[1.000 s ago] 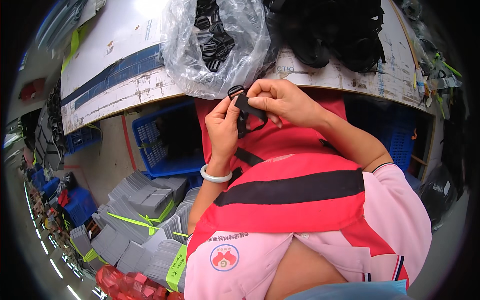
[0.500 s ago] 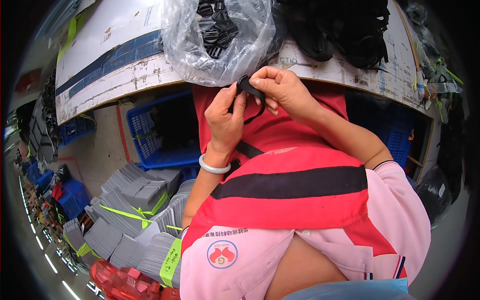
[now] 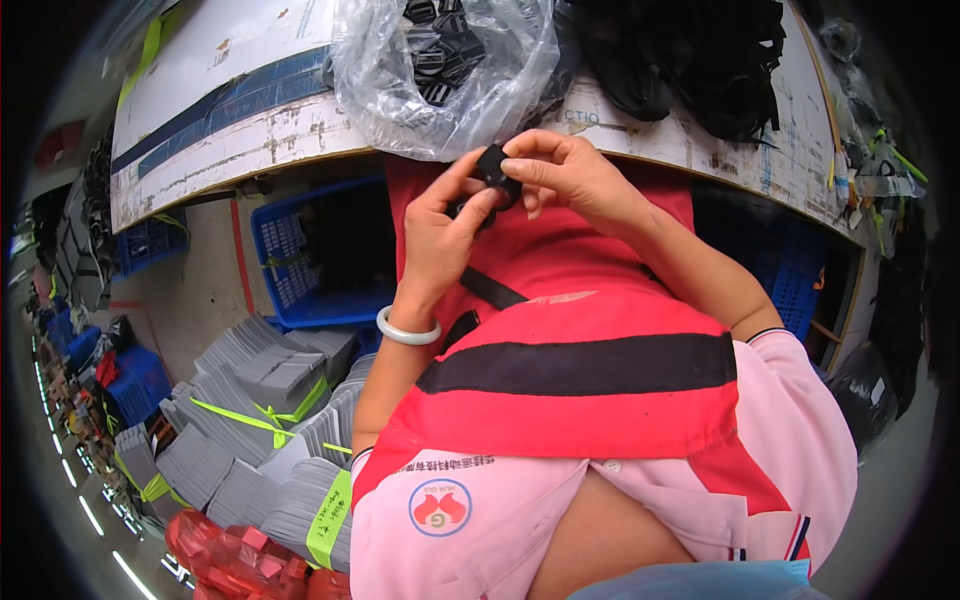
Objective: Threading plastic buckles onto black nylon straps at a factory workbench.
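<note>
Just past the table's near edge, my two hands meet over a black plastic buckle [image 3: 492,160] with black webbing on it. My left hand [image 3: 445,225], with a pale bangle on the wrist, pinches its lower left side between thumb and fingers. From the right, my right hand [image 3: 570,180] grips the upper right side with thumb and forefinger. Part of the webbing is hidden by the fingers. A clear plastic bag [image 3: 385,125] of loose black buckles [image 3: 445,55] lies open on the table beyond my hands.
Black straps [image 3: 720,80] are heaped on the white table [image 3: 230,160], right of the bag. Beneath it stands a blue crate [image 3: 320,305]. Stacks of grey sheets [image 3: 240,400] tied with green bands are at my left, with red plastic bags [image 3: 240,555] nearer.
The buckle has been turned, and its broad side now shows. The webbing that hung in a loop below my right hand is no longer seen there. My left wrist has shifted slightly left.
</note>
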Demonstrator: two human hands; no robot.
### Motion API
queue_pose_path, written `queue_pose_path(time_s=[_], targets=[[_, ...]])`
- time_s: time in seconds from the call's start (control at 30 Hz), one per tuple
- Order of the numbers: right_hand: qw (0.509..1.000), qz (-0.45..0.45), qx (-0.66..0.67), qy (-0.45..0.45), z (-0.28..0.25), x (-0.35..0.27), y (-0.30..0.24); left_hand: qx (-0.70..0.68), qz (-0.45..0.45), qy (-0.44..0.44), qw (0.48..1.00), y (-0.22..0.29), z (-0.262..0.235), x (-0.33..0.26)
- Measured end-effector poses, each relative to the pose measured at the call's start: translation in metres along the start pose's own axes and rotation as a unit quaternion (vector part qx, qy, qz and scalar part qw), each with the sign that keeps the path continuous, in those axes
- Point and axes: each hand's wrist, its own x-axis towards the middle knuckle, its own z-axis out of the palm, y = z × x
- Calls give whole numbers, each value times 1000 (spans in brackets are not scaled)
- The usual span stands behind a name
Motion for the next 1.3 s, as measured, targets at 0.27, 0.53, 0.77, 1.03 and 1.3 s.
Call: queue_pose_path(time_s=[0.27, 0.53, 0.77, 1.03, 1.3], targets=[[955, -242, -170, 2, 8, -2, 19, -205, -159, 56, 964, -5, -5, 1], [976, -157, -149, 34, 23, -27, -12, -96, -29, 115, 988, 0, 4, -5], [988, -40, -142, 45, 8, -9, 9, 45, 73, 115, 990, -3, 6, -9], [993, -80, -66, 60, 14, -6, 19, 94, 139, 139, 976, -15, 5, -10], [991, -118, -59, 25, 16, 1, 22, 100, 194, 122, 968, -16, 1, -8]])
